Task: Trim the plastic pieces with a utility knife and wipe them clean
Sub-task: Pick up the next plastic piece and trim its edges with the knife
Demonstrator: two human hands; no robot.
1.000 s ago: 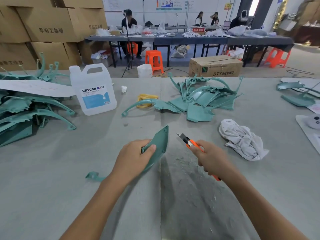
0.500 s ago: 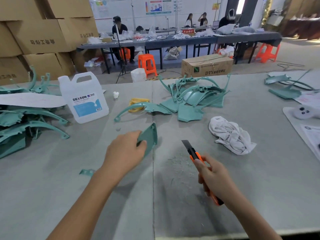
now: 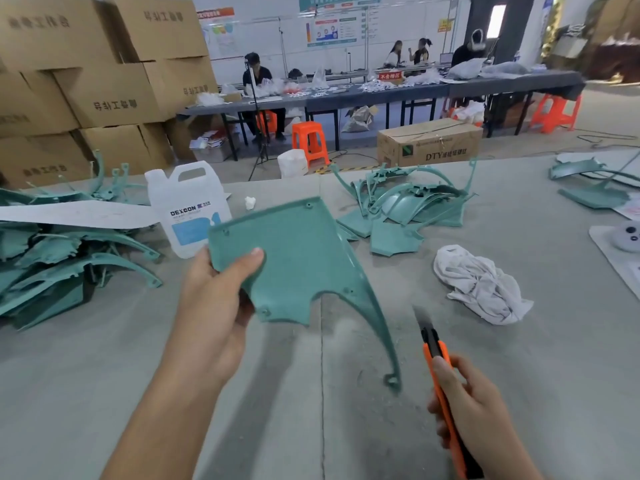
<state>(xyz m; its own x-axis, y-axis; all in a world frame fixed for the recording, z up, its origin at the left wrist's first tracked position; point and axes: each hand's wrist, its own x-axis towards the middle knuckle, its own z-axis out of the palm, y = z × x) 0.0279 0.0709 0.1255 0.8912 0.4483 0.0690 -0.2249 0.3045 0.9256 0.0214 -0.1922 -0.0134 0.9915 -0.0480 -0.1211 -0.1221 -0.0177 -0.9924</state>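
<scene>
Head view is showing the left hand (image 3: 211, 306) pinching a plastic piece (image 3: 298, 258) by one corner, above the table (image 3: 104, 358); the right hand (image 3: 474, 410) is gripping a utility knife (image 3: 440, 362), blade bared just beyond its fingers. The piece could be twisting under a cut (corner grip only) — blade skidding toward the left thumb. It is looking teal, flat, matte, screw-holed, thin-tailed.

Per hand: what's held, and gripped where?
The left hand holds a teal plastic piece by the left corner of its flat panel, thumb on the face. The right hand grips the orange utility knife around its handle, blade extended.
</scene>
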